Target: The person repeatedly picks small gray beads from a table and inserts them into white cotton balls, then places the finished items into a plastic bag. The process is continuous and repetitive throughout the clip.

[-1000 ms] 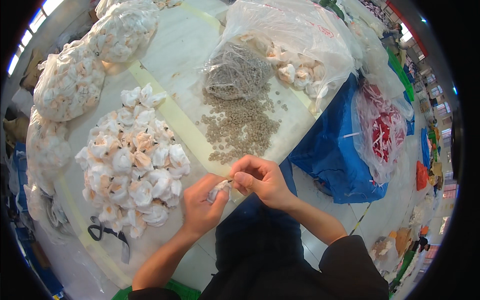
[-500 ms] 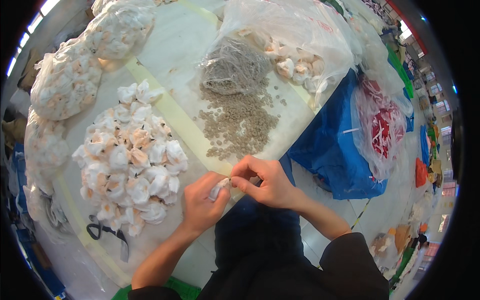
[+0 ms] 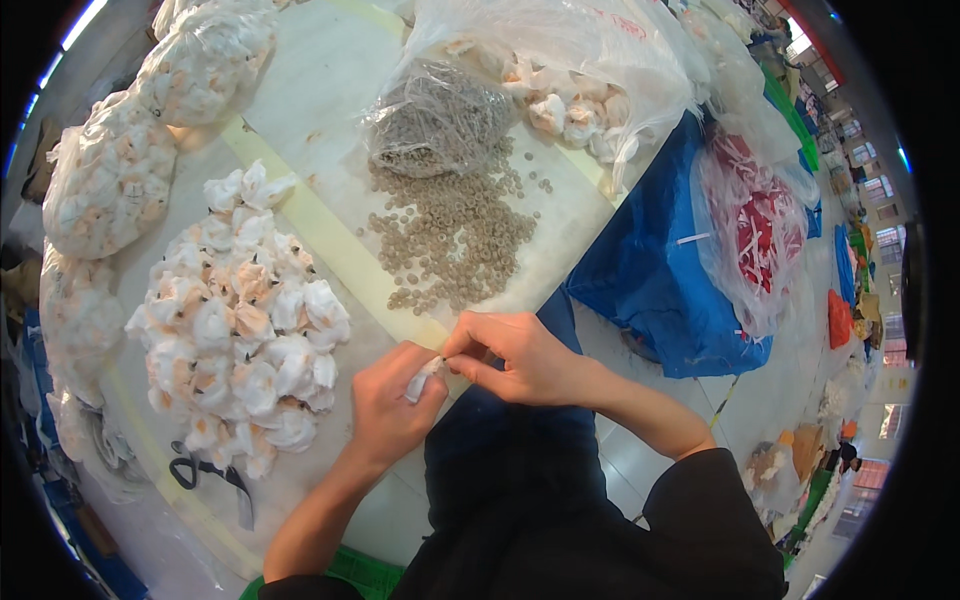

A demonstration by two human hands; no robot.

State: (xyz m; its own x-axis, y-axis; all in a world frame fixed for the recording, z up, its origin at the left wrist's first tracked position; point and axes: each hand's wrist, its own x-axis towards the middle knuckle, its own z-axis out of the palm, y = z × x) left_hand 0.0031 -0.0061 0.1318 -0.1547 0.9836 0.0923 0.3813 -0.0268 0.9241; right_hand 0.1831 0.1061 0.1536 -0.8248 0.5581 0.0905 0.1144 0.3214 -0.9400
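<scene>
My left hand is closed around a small white fabric flower, which pokes out between thumb and fingers. At the flower's tip, my right hand pinches thumb and forefinger together; what sits between them is too small to make out. Both hands meet over the table's near edge. To their left lies a big heap of white and peach fabric flowers, several with dark tips. Beyond the hands, small grey-brown discs are spread out, spilling from a clear plastic bag full of them.
Black-handled scissors lie beside the heap. Stuffed clear bags of flowers line the table's left side. A large translucent bag with more flowers is at the back. Right of the table stands a blue bag with red material in plastic.
The whole view has shifted slightly, so the table's contents appear further left and up. Both hands keep their hold on the flower, with little change in their pose.
</scene>
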